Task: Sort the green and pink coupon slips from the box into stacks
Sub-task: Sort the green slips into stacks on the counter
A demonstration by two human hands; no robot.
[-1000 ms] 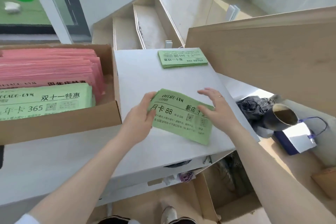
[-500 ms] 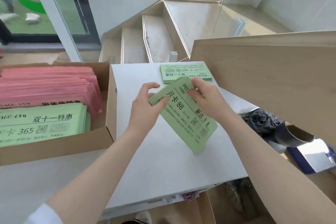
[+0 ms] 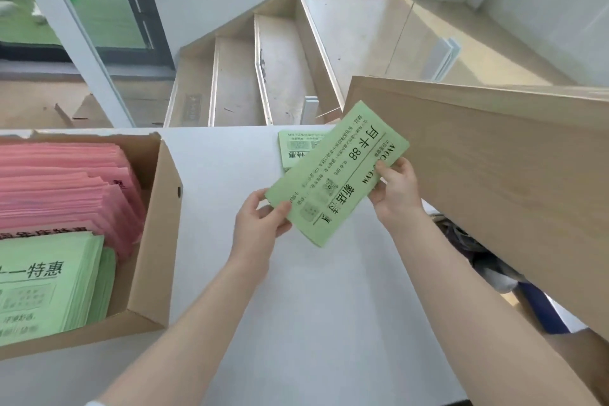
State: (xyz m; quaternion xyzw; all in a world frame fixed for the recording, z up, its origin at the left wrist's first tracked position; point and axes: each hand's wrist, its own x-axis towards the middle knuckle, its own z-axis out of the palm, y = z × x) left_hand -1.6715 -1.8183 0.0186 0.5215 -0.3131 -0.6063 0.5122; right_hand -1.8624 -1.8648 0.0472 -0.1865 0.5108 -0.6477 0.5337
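Here both hands are closed on one bundle of green slips, held tilted above the white bench: the left hand pinches its lower-left corner, thumb on top, and the right hand grips the long edge nearest the wooden board. The bundle hangs just over a small green stack already lying at the far end of the bench, partly hiding it. The cardboard box stands to the left, with pink slips packed at its back and more green slips at its front.

The step in hand looks like squaring the bundle and laying it down with its own kind. To do that well, the print should first be compared with the far stack: the held slips read differently from the part of that stack that shows, so they may need a separate place beside it. The grip should be kept light and even on both edges so that no sheet fans out, then the bundle lowered flat with its edges aligned. Most of the box is not yet sorted.
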